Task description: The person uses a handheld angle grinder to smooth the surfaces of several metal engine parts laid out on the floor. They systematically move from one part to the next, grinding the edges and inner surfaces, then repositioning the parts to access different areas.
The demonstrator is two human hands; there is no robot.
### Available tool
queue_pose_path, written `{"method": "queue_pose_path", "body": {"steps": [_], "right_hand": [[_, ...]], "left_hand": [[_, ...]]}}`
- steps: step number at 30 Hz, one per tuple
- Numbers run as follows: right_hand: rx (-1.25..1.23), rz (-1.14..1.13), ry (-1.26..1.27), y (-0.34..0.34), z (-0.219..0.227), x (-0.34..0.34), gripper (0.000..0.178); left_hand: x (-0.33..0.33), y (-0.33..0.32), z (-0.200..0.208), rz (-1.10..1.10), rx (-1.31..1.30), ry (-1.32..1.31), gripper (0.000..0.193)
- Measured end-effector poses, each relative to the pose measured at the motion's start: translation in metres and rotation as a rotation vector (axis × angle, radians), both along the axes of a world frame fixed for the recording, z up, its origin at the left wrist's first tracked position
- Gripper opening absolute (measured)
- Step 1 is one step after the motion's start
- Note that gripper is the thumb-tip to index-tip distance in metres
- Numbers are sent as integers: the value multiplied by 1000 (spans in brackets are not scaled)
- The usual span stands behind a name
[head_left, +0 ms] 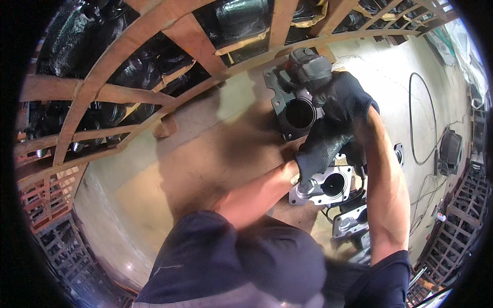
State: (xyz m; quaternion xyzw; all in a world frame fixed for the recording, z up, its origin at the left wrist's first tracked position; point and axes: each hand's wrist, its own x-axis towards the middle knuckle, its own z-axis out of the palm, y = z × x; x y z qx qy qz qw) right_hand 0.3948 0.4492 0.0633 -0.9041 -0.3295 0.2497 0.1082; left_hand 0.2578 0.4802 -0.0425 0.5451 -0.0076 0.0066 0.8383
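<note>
Both of my hands wear dark knit gloves with black coating. My right hand (350,100) is closed against the side of a dark cast-metal valve body (288,117), which has a round bore and a flanged plate. A bulky black housing (309,68) sits at its far end. Lower down, my left hand (322,150) reaches under the right wrist, its fingers hidden there. Just below the left glove lies a silver flanged valve body (327,186) with a dark round bore. Nearer me is another silver flanged part (350,222), partly covered by my right forearm.
Brown cardboard (205,159) covers part of the pale floor. A brown slatted crate (195,43) holding black-wrapped parts runs along the far and left side. At right lie a looped black cable (411,118) and a black box (451,151). More metal crates (457,226) stand at the right edge.
</note>
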Motion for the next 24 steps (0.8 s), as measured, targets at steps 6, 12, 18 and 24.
{"method": "queue_pose_path", "body": {"steps": [6, 12, 18, 24], "right_hand": [[-73, -230, 212, 36, 21, -27, 39], [-89, -130, 179, 38, 17, -24, 42], [-93, 69, -127, -21, -19, 24, 40], [37, -199, 105, 1, -9, 1, 36]], "left_hand": [[-36, 9, 44, 164, -547, 75, 39], [-34, 4, 6, 88, -351, 69, 35], [29, -2, 5, -252, 186, 131, 32], [4, -17, -29, 131, 411, -93, 30]]}}
